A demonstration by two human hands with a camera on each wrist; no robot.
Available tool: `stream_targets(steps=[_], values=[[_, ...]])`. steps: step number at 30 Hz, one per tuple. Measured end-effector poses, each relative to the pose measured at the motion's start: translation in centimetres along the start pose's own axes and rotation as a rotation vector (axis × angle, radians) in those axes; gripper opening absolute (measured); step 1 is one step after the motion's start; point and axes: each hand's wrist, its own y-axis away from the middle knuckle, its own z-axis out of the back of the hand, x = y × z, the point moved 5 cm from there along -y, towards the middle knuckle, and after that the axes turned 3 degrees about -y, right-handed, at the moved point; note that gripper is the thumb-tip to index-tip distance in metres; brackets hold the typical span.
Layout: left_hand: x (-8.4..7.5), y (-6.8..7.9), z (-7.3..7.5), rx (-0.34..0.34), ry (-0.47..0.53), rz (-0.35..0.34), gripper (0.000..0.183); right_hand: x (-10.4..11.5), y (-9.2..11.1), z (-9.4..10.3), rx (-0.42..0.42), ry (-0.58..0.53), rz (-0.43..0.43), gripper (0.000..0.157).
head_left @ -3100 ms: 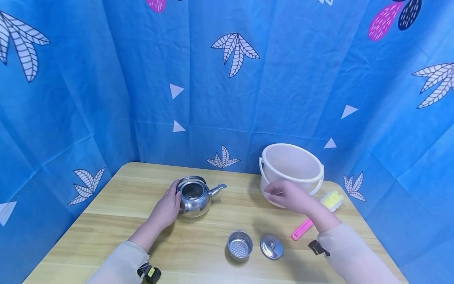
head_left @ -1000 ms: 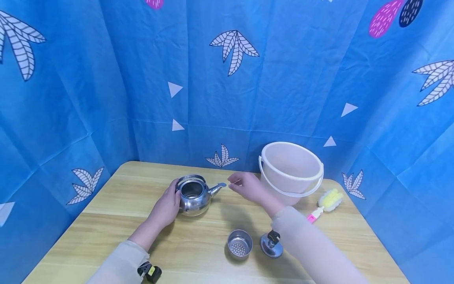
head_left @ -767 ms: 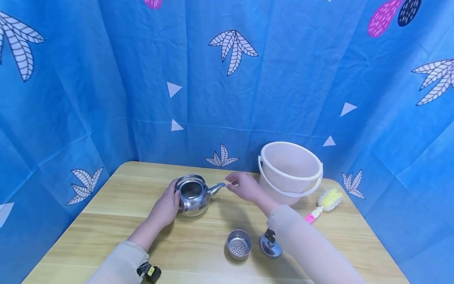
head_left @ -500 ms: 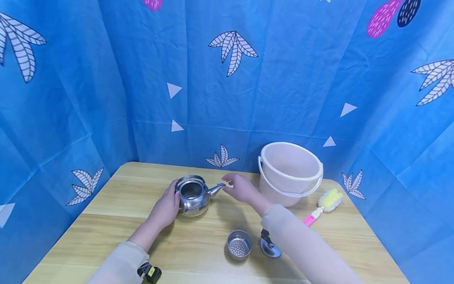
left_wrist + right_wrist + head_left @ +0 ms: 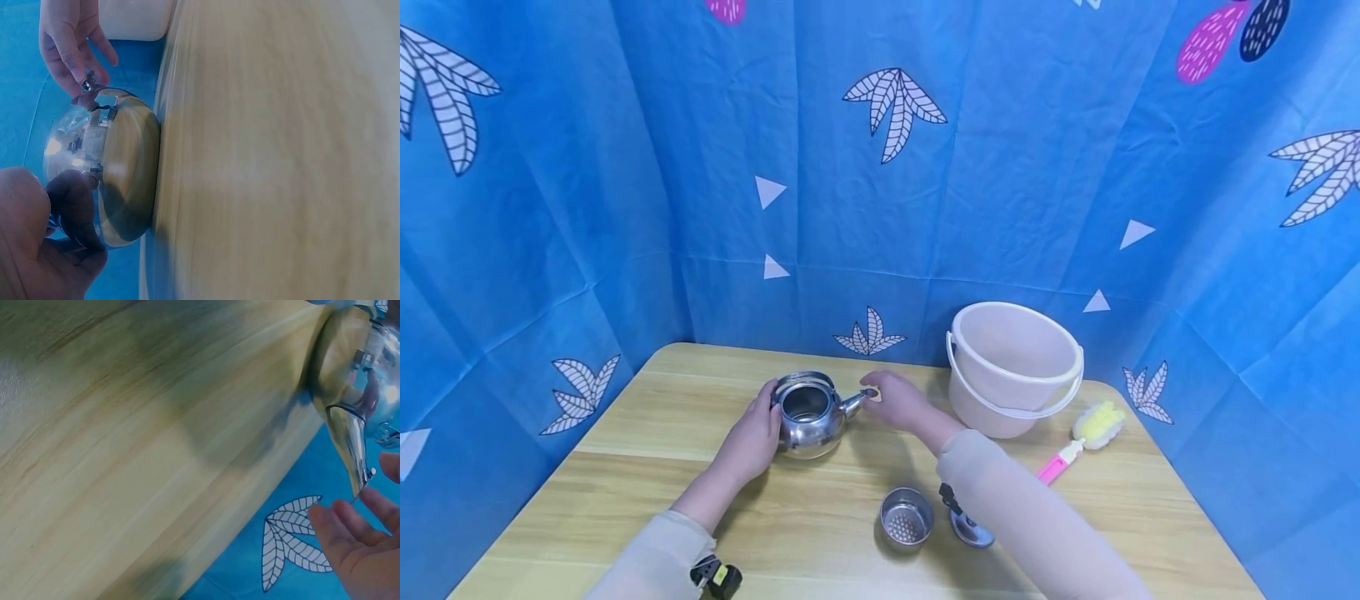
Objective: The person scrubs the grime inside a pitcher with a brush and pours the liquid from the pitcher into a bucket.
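A shiny steel kettle [image 5: 812, 433] with an open top stands on the table, its spout pointing right. My left hand [image 5: 752, 433] grips it on the side opposite the spout; in the left wrist view the thumb side of that hand [image 5: 37, 244] lies against the polished body. My right hand [image 5: 898, 402] is at the spout tip, fingers loosely bent around the small spout flap [image 5: 869, 392]. In the right wrist view the spout [image 5: 350, 447] ends right at the right hand's fingertips [image 5: 322, 519], with the thumb apart on the other side.
A steel strainer cup [image 5: 906, 518] with a perforated bottom stands at the front middle. Beside it lies a round steel lid [image 5: 973, 535], partly hidden by the right sleeve. A white bucket [image 5: 1000, 408] and a pink-handled sponge brush [image 5: 1097, 425] are at the back right.
My right hand has moved left from in front of the bucket to the kettle's spout tip. The left hand has stayed on the kettle, which has not moved.
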Motion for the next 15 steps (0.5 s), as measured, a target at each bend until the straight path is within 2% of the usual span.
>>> stream_targets(steps=[9, 15], values=[[-0.02, 0.04, -0.06, 0.009, -0.004, 0.006, 0.054, 0.17, -0.19, -0.80, 0.043, -0.012, 0.020, 0.038], [0.02, -0.02, -0.03, 0.003, -0.004, 0.004, 0.054, 0.27, -0.45, -0.95, 0.076, -0.030, -0.010, 0.035]])
